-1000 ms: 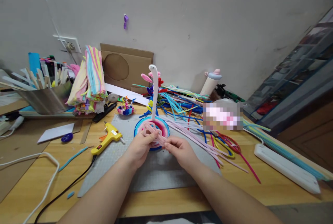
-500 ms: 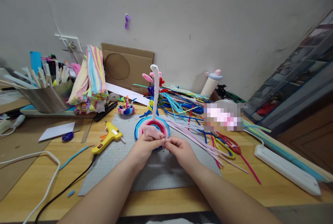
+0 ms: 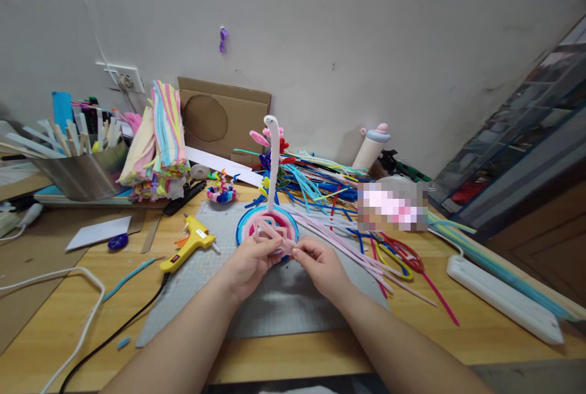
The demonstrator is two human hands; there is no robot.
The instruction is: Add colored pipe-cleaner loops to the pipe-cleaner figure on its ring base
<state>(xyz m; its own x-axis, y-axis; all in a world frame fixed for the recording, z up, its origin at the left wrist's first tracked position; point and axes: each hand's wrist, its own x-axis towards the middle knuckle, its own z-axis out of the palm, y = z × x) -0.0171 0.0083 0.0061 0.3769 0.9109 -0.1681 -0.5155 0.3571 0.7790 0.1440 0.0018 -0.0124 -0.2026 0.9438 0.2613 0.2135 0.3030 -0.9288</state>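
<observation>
Both my hands meet over the grey cutting mat (image 3: 274, 308), pinching a pale pink pipe cleaner (image 3: 268, 227) bent into narrow loops. My left hand (image 3: 251, 265) is closed round its lower part, with the loops sticking up above the fingers. Thumb and fingers of my right hand (image 3: 319, 265) pinch its right end. Just behind them is a round coiled base (image 3: 242, 223) in blue, white, pink and red, partly hidden by the hands. From its back edge rises a tall white fuzzy stem (image 3: 273, 165). Several loose pale pink pipe cleaners (image 3: 341, 241) lie to the right.
On the left lies a yellow glue gun (image 3: 192, 246) with a black cord. Behind it are a metal bin of sticks (image 3: 82, 171) and pipe cleaner bundles (image 3: 167, 125). Coloured pipe cleaners (image 3: 306, 183), a bottle (image 3: 370, 147) and a white power strip (image 3: 503, 299) are farther right.
The pink loops have turned and spread, so gaps now show between the strands. Both hands stay in nearly the same place.
</observation>
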